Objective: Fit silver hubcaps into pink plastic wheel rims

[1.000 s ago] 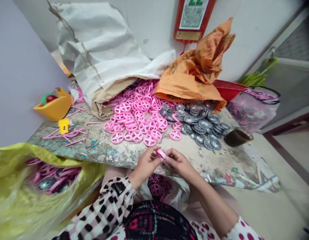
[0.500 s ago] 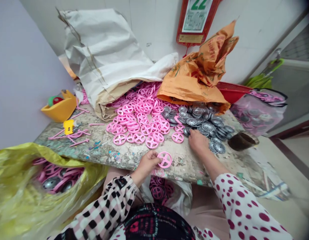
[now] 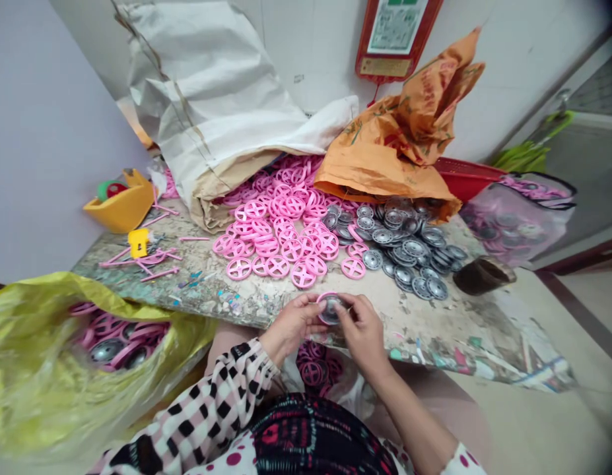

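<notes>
My left hand (image 3: 294,323) is closed on the edge of a pink plastic wheel (image 3: 321,297), just above the table's front edge. Against that wheel's face my right hand (image 3: 362,328) holds a grey hubcap-like disc (image 3: 330,310) with its thumb and fingers. The two pieces overlap; whether they are joined I cannot tell. Beyond the hands lies a heap of pink spoked wheels (image 3: 278,227). To its right spreads a pile of grey discs (image 3: 409,247).
A white sack (image 3: 226,92) and an orange sack (image 3: 385,152) lie open behind the piles. On the left are pink rods (image 3: 160,274) and a yellow container (image 3: 120,210). A brown cup (image 3: 484,276) stands right. A yellow bag (image 3: 33,343) holds wheels with discs.
My right hand has come from the grey pile to my left hand, bringing a grey disc onto the pink wheel. The left hand still holds that wheel.
</notes>
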`<state>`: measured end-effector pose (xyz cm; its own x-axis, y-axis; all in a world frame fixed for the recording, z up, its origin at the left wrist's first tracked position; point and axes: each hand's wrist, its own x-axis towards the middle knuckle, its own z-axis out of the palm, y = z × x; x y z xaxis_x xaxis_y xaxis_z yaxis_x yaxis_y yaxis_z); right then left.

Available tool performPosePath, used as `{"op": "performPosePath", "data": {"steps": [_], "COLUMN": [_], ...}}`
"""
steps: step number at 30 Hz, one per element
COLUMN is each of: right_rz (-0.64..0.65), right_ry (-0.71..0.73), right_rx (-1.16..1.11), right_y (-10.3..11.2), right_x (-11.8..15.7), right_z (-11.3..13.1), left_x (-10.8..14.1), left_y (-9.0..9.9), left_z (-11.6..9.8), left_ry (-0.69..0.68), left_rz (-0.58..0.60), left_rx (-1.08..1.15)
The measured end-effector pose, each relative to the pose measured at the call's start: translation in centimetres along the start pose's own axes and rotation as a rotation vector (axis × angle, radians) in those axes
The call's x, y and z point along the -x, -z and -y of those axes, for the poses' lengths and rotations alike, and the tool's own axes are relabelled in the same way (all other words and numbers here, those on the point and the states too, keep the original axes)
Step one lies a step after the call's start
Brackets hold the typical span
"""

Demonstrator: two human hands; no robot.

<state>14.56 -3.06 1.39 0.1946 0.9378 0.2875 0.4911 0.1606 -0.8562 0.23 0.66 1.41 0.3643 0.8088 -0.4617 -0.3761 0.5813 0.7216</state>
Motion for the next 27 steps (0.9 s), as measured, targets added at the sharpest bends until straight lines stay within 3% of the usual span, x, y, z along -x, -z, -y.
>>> {"op": "performPosePath", "data": {"steps": [3, 5, 10, 15, 18, 22, 24, 27], "right_rz": [-0.039, -0.028, 0.215, 0.15, 0.246, 0.482, 0.45, 0.294], "right_ry": [0.099, 0.045, -0.139, -0.229, -0.276, -0.219, -0.134, -0.041], "right_rx": [0.115, 0.069, -0.178, -0.278, -0.332, -0.09, 0.138, 0.323], "right_y": [-0.6, -0.1, 1.1, 0.6, 0.8, 2.8, 3.9, 4.6], "right_x": [0.9, 0.8, 0.3, 0.8, 1.1, 1.4, 1.2, -0.3], "right_z": [0.3, 0.2, -0.1, -0.6, -1.4, -2.6, -3.0, -3.5], "left_x": [0.9, 1.3, 1.9, 1.7, 1.5, 1.1, 0.8, 0.4], "left_y": [-0.4, -0.7, -1.5, -1.9, -1.4, -0.4, 0.0, 0.2], "left_z": [0.3, 0.2, -0.1, 0.6, 0.8, 0.5, 0.5, 0.7], "left_ry": [-0.031, -0.044, -0.115, -0.15, -0.172, -0.232, -0.196, -0.184], "left_rz": [0.016, 0.021, 0.043, 0.009, 0.008, -0.068, -0.059, -0.061], "left_rx": [0.035, 0.023, -0.042, -0.169, -0.272, -0.389, -0.375, -0.358]}}
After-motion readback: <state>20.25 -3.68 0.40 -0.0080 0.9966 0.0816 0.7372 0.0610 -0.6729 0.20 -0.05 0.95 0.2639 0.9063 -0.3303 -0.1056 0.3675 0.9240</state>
